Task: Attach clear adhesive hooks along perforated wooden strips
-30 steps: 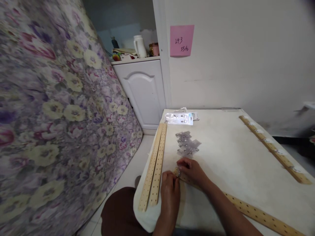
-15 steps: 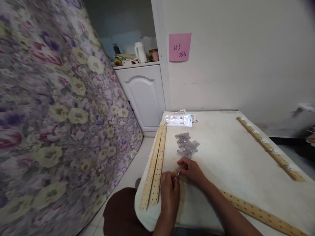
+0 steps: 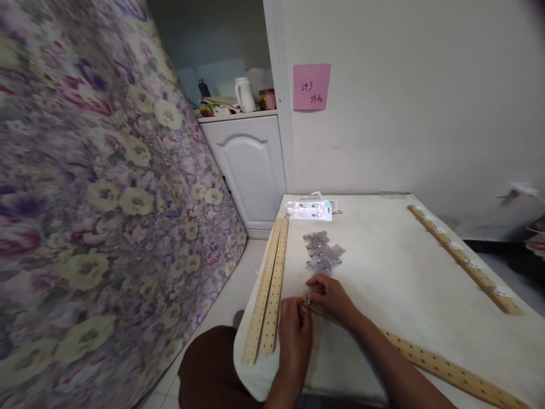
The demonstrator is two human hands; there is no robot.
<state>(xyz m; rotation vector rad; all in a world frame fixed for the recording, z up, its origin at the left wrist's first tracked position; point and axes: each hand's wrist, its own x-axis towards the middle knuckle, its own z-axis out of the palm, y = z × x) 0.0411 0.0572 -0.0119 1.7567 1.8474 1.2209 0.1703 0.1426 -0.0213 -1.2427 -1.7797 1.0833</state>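
My left hand point(image 3: 295, 334) and my right hand point(image 3: 332, 297) meet at the near left end of a long wooden strip with holes point(image 3: 430, 360) that runs diagonally across the white table point(image 3: 395, 272). Both hands are closed, fingertips pinched together on a small metal piece point(image 3: 309, 302) at the strip's end. A cluster of small clear packets with metal parts point(image 3: 322, 254) lies just beyond my right hand.
Two perforated wooden strips point(image 3: 269, 295) lie side by side along the table's left edge. Another strip with white pieces on it point(image 3: 464, 258) lies at the right. A blister pack point(image 3: 309, 209) sits at the back. A floral mattress point(image 3: 97, 187) leans at the left; a white cabinet point(image 3: 249, 165) stands behind.
The view has shifted slightly downward. My hands stay at the strip's end with only small finger movements.
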